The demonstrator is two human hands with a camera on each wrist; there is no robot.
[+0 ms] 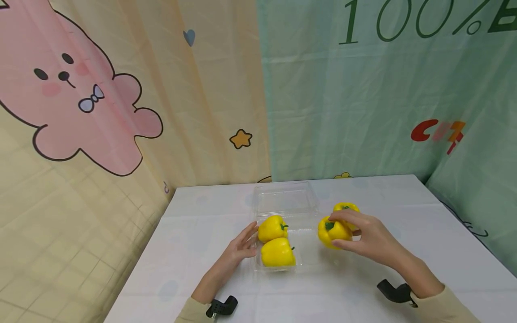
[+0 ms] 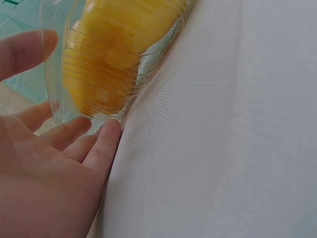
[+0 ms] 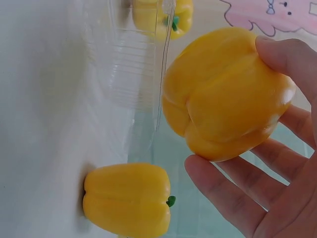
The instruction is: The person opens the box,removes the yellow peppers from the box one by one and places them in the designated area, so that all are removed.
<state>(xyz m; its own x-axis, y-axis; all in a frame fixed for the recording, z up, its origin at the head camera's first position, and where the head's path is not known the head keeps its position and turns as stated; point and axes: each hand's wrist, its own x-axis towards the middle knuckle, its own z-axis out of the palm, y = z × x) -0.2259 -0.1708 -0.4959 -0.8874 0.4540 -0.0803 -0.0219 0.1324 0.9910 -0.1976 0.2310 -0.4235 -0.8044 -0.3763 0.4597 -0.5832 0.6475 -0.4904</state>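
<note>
My right hand (image 1: 369,233) grips a yellow bell pepper (image 1: 332,232), thumb and fingers on its sides. In the right wrist view this held pepper (image 3: 228,94) hangs above the table, apart from the clear plastic box. Another yellow pepper (image 3: 126,198) stands on the table beyond it, partly covered by my hand in the head view. Two yellow peppers, a far one (image 1: 272,229) and a near one (image 1: 278,252), lie in the left half of the clear plastic box (image 1: 307,258). At the box's left side my left hand (image 1: 238,246) touches the wall with extended fingers (image 2: 106,144).
The box's clear lid (image 1: 286,201) lies folded back toward the far side of the table. A white cloth (image 1: 169,260) covers the table. Printed curtains (image 1: 218,89) hang behind its back edge and along the sides.
</note>
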